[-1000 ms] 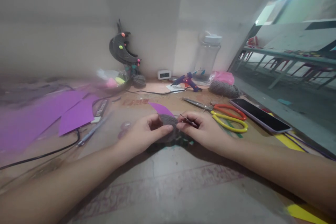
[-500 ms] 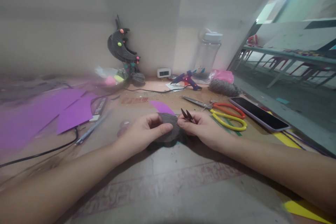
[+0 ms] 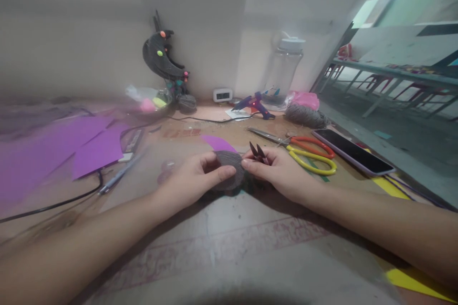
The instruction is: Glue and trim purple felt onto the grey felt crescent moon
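A dark grey round piece (image 3: 229,171) with fine lines like wound yarn is between my hands, just above the table. My left hand (image 3: 200,171) grips its left side, thumb lying across the top and fingers curled beneath. At the right edge of the piece, my right hand (image 3: 270,167) pinches with thumb and forefinger. Small thread snips (image 3: 258,151) are tucked in that same hand, their two dark pointed blades sticking up slightly apart. Their handles are hidden in the palm. Behind the piece lies a purple paper strip (image 3: 219,143).
Large scissors (image 3: 311,152) with orange and yellow handles lie right, beside a phone (image 3: 352,151). Farther back are a glue gun (image 3: 255,104), grey yarn (image 3: 306,115), a bottle (image 3: 286,69), a small clock (image 3: 222,95) and a crescent-shaped decoration (image 3: 157,55). Purple sheets (image 3: 96,150) cover the left.
The round piece has tilted a little, and less of its lower edge shows. The snips' blades have shifted slightly right and up. Both hands keep their hold; the view has moved slightly.
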Demonstrator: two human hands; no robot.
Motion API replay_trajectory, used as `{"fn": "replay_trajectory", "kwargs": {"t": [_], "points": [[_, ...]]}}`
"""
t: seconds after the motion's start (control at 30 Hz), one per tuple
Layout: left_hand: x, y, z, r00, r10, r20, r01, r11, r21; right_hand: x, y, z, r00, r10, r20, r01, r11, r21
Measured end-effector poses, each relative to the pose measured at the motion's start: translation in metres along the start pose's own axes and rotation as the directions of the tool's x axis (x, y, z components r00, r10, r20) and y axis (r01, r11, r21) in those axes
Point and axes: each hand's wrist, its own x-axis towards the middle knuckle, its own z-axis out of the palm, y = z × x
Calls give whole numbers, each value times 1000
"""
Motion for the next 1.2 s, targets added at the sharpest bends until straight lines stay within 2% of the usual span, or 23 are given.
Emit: {"fn": "replay_trajectory", "kwargs": {"t": [0.1,0.2,0.27,0.37,0.43,0.5,0.77,1.03,1.2], "points": [[-1,2,0,1000,-25,-14,25,999,23,-1,0,-3,999,-37,12,38,998,-56],[-2,4,1,998,-43,-37,44,998,34,-3,0,-12,987,-162,11,159,943,-291],[-2,5,1,997,-50,-50,51,998,22,-4,1,-22,947,-320,28,289,810,-510],[-3,7,2,993,-76,-85,77,997,6,-6,6,-34,850,-517,97,410,536,-738],[-4,8,3,990,-84,-113,86,996,14,-7,9,-38,812,-559,168,437,391,-810],[-4,9,2,986,-71,-149,79,996,47,-7,11,-38,797,-557,233,458,307,-834],[-4,5,0,976,-6,-218,48,981,189,-8,7,-28,775,-561,292,484,228,-845],[-4,11,1,986,-12,-168,44,982,186,-7,8,-26,744,-591,310,509,201,-837],[-5,11,1,990,-33,-134,53,988,148,-8,9,-27,762,-579,291,492,225,-841]]}}
